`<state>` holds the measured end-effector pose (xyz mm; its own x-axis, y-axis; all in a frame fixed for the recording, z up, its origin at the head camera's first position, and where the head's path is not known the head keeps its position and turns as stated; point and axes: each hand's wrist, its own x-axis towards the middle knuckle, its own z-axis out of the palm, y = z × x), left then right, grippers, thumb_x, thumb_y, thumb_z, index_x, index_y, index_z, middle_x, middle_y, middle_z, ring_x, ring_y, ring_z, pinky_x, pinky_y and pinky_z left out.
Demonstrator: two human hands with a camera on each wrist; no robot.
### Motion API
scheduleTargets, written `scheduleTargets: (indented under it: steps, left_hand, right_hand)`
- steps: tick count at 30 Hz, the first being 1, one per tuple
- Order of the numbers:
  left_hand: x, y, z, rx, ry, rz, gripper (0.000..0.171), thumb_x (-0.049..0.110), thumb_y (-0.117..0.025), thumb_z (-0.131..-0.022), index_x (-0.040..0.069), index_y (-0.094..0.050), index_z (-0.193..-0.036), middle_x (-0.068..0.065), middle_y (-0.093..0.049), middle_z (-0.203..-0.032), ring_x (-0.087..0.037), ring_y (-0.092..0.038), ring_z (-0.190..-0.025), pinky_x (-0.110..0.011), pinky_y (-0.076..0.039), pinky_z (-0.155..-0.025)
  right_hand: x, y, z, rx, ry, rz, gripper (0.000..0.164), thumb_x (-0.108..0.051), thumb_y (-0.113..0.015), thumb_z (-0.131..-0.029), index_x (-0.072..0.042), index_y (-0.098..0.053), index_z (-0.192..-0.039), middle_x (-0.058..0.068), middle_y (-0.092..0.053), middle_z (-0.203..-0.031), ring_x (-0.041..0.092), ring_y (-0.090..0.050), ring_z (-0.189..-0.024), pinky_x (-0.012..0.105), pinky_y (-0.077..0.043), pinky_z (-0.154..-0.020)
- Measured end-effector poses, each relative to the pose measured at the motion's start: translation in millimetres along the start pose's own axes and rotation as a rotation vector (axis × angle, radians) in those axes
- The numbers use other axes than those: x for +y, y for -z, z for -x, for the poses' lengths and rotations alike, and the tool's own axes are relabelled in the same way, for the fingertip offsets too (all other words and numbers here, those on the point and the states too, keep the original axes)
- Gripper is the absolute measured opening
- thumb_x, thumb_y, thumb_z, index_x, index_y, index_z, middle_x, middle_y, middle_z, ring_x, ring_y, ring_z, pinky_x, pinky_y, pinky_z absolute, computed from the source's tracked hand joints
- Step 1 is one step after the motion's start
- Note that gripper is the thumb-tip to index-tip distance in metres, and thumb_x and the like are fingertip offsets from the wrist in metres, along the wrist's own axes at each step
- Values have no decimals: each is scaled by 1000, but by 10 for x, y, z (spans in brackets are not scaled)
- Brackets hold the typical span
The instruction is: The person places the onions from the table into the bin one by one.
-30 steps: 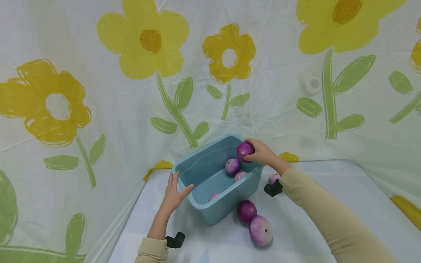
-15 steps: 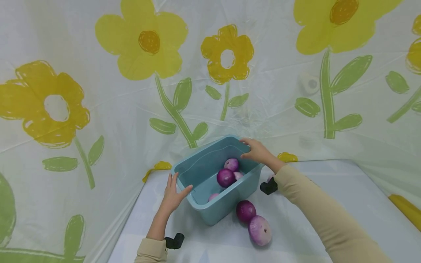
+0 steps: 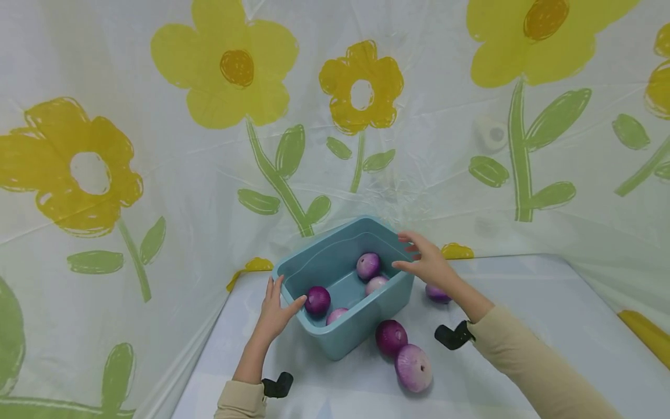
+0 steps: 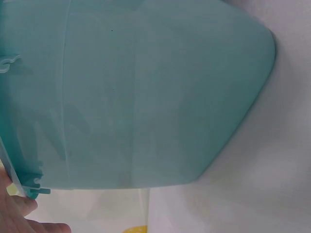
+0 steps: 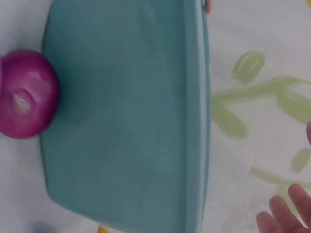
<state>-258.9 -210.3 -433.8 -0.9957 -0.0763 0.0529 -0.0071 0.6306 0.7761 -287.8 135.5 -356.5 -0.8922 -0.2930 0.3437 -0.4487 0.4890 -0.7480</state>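
A blue-green plastic bin [image 3: 345,343] stands on the table with several purple onions in it. Its dark onion [image 3: 317,301] lies at the left end, beside a paler, partly hidden onion [image 3: 337,316]. Two light onions, one at the back [image 3: 369,265] and one by the front wall [image 3: 376,284], lie toward the right. My left hand [image 3: 276,311] touches the left end's rim, thumb and fingers spread apart. Over the right end's rim, my right hand [image 3: 431,265] holds nothing, its fingers apart; the right wrist view shows its fingertips [image 5: 282,216] away from the bin wall.
In front of the bin, a dark onion [image 3: 391,337] touches a larger pale onion [image 3: 413,368]. Another onion [image 3: 437,294] sits right of the bin, partly behind my right wrist. A flower-printed sheet [image 3: 419,174] hangs behind the table [image 3: 513,302].
My right hand has let go of a dark onion inside the bin. That onion has rolled to the left end. The right hand has drawn back rightward; the left hand has stayed put.
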Motion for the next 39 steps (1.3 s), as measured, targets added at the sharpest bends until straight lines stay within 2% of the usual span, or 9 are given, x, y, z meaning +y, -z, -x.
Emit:
scheduleTargets:
  steps: [3, 6, 15, 19, 23, 29, 31, 33, 39]
  left_hand:
    - [-13, 0, -13, -21, 26, -1, 91, 57, -59, -78, 16, -15, -146, -17, 2, -153, -49, -5, -135, -72, -19, -94]
    - [-28, 1, -31, -37, 39, -9, 90, 55, -59, -80, 16, -14, -147, -16, 4, -153, -48, -4, -135, -70, -20, -95]
    - [-24, 2, -31, -37, 43, -6, 88, 53, -59, -81, 17, -13, -147, -16, 5, -153, -48, -5, -135, -70, -21, -95]
    - [-52, 2, -37, -37, 40, -7, 88, 54, -59, -81, 17, -13, -147, -16, 5, -153, -49, -5, -135, -71, -20, -95]
    - [-65, 3, -39, -36, 35, -8, 89, 55, -58, -80, 17, -13, -147, -16, 5, -153, -50, -5, -135, -71, -20, -94]
    - [-58, -1, -32, -37, 30, 0, 87, 51, -59, -82, 16, -14, -147, -16, 5, -153, -49, -5, -135, -71, -21, -94]
    - [-58, -5, -34, -36, 29, 4, 87, 51, -59, -82, 16, -13, -147, -16, 6, -153, -49, -4, -135, -70, -21, -94]
    - [-59, -9, -38, -35, 29, 5, 87, 51, -59, -81, 17, -13, -147, -16, 6, -153, -49, -4, -135, -70, -21, -94]
    - [-64, -14, -43, -39, 26, 5, 87, 51, -59, -82, 16, -13, -147, -16, 6, -153, -48, -3, -135, -71, -20, -95]
  right_hand:
    - [35, 2, 194, 51, 28, -53, 59, -10, -71, -79, 3, -43, -129, 25, -52, -123, 38, -54, -103, 52, -46, -86]
    - [93, -8, 378, 80, 20, -76, 59, -9, -72, -78, 2, -44, -128, 24, -53, -121, 37, -55, -103, 51, -46, -85]
    - [320, -92, 862, 97, -42, -21, 60, -16, -74, -77, -3, -46, -128, 17, -55, -121, 30, -57, -102, 41, -49, -84]
    - [420, -163, 1012, 103, -56, -13, 60, -16, -76, -74, -2, -48, -125, 16, -56, -121, 22, -57, -100, 34, -51, -81]
    - [520, -260, 1125, 106, -83, -25, 60, -16, -77, -73, -3, -49, -124, 15, -57, -119, 21, -56, -99, 29, -51, -79]
    - [640, -442, 1288, 90, -97, -64, 59, -15, -77, -72, -3, -49, -123, 17, -57, -118, 2, -53, -97, 27, -50, -78]
    - [680, -508, 1334, 78, -93, -72, 59, -15, -77, -72, -2, -49, -123, 18, -56, -119, 0, -52, -97, 27, -50, -78]
    - [719, -571, 1370, 57, -110, -78, 59, -16, -76, -72, -2, -49, -123, 17, -56, -119, 2, -52, -98, 27, -49, -78]
    - [829, -716, 1453, -25, -169, -80, 62, -22, -76, -74, -1, -47, -125, 20, -53, -121, 29, -54, -101, 31, -48, -79]
